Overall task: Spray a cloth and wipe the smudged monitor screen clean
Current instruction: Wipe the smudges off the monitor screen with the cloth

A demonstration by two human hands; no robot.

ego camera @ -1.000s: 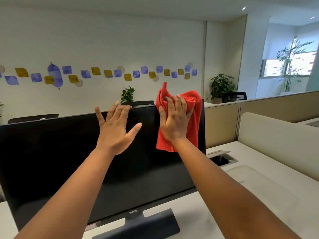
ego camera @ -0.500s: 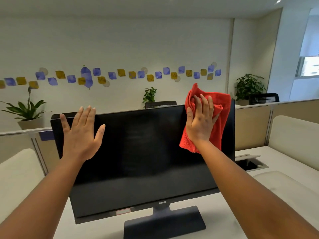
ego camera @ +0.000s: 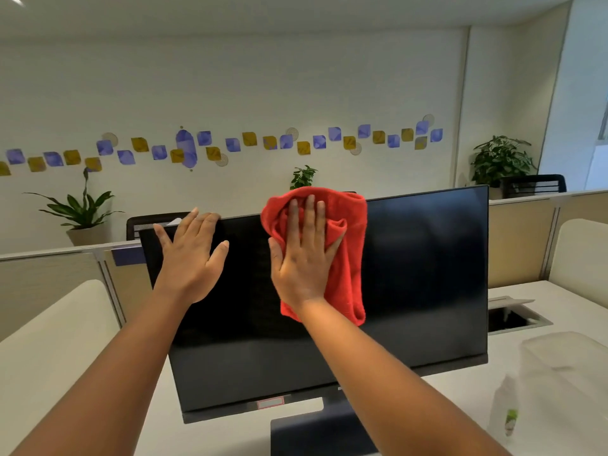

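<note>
A black monitor [ego camera: 424, 274] stands on the white desk, its dark screen facing me. My right hand [ego camera: 304, 255] presses a red cloth [ego camera: 348, 258] flat against the upper middle of the screen, fingers spread over the bunched fabric. My left hand [ego camera: 190, 255] lies flat with its fingers apart on the screen's upper left, fingertips at the top edge. A clear spray bottle [ego camera: 505, 409] with a green label stands blurred on the desk at the lower right.
The monitor's dark base [ego camera: 316, 432] sits at the desk's front. An open cable hatch [ego camera: 513, 315] lies in the desk [ego camera: 559, 311] to the right of the screen. Beige partitions [ego camera: 523, 238] and potted plants [ego camera: 79, 212] stand behind.
My right hand has slid the red cloth leftward from the screen's top right corner to its upper middle. My left hand now rests on the screen's top left edge. The view shifted right.
</note>
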